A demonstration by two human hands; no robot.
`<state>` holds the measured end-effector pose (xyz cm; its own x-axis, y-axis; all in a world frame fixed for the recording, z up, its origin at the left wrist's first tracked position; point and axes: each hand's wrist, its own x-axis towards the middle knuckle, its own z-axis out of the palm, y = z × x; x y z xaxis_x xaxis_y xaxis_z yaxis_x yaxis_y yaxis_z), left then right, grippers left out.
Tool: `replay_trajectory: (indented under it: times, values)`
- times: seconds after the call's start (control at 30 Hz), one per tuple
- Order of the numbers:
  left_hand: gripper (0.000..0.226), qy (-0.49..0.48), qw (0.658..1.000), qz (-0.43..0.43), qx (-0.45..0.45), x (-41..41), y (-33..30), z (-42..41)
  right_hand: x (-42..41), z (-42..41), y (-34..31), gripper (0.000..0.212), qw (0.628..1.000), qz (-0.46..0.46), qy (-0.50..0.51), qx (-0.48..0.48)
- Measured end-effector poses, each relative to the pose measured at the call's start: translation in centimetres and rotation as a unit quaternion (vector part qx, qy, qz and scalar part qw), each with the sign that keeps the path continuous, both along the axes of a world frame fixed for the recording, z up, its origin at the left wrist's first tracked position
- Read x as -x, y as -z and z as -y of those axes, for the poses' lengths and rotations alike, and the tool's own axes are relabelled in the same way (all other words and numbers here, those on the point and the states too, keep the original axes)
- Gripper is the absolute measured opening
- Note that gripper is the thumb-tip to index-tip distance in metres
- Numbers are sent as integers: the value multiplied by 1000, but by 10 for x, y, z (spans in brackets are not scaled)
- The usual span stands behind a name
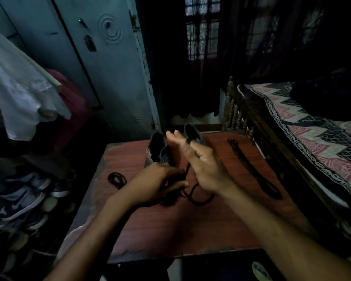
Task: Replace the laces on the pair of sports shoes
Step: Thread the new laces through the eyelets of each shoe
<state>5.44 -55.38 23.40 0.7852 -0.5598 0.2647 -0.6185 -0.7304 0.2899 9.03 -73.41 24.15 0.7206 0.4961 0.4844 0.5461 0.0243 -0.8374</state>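
Two dark sports shoes stand at the far side of a reddish wooden table: the left shoe and the right shoe, which my right hand partly hides. My left hand grips a black lace that loops on the table below it. My right hand is raised with straight fingers, and the lace runs up over its index finger. A coiled black lace lies to the left. A long bundle of dark laces lies to the right.
A bed with a patterned cover and carved wooden rail presses against the table's right side. A rack of shoes and hanging clothes fill the left. A blue-grey door stands behind.
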Motion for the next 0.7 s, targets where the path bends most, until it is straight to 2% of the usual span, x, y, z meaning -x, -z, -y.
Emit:
replay_trajectory:
  times: [0.07,0.13,0.2,0.23,0.3,0.33,0.4,0.47,0.53,0.57,0.63,0.7]
  values:
    - [25,-5,999,25,-36,1,0,-9,-9,-4,20,40,981,123,48,141]
    - [23,-37,993,88,-64,1,-4,-21,-13,-3,34,37,952,171,83,241]
    - [32,-97,985,114,-84,-3,-4,-33,-8,-1,41,31,929,148,87,328]
    - [31,-121,982,119,-84,-5,-1,-37,-6,0,42,35,914,146,78,371]
    - [20,-145,979,134,-57,-9,9,-36,-4,0,41,39,894,119,49,429]
    - [18,-155,979,131,-29,-12,16,-32,-5,0,39,39,897,77,25,434]
    - [20,-176,976,102,75,-18,32,-24,-4,0,31,41,916,-54,-53,394]
    - [23,-185,966,68,169,-21,50,-14,4,2,20,42,923,-208,-159,281]
    - [25,-216,953,-34,209,-21,72,-8,14,4,7,38,907,-322,-236,132]
    - [37,-239,936,-98,239,-19,78,-5,19,4,-1,37,899,-347,-259,66]
    - [50,-257,932,-121,224,-21,91,-6,24,4,-22,38,885,-360,-290,-53]
    - [46,-266,950,-87,136,-26,97,-11,21,8,-42,39,868,-365,-290,-171]
